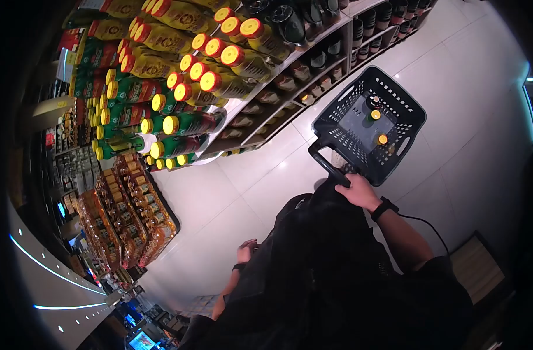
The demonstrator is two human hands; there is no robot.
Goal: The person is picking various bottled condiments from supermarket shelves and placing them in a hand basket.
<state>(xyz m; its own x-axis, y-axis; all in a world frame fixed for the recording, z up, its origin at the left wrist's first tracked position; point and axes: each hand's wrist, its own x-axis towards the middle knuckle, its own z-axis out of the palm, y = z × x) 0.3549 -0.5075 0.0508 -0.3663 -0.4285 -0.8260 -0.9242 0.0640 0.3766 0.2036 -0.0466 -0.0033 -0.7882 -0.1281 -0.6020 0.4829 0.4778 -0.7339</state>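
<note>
Apparent carrying step: the right hand (358, 192), right of centre, grasps the basket handle (329, 167), next needing level support; left hand (245, 251), state unclear.

Right forearm (402, 236) bare, reaching forward and down; right hand (358, 191) closed in a grip. Left forearm (227, 289) bare, held out at the side; left hand (246, 251) small in view, finger pose hard to read

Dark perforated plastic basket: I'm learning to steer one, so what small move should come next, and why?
Probably ease the basket rightward: it looks close to the long brown compartmented shelving, and the right hand grips its curved black handle.
</note>
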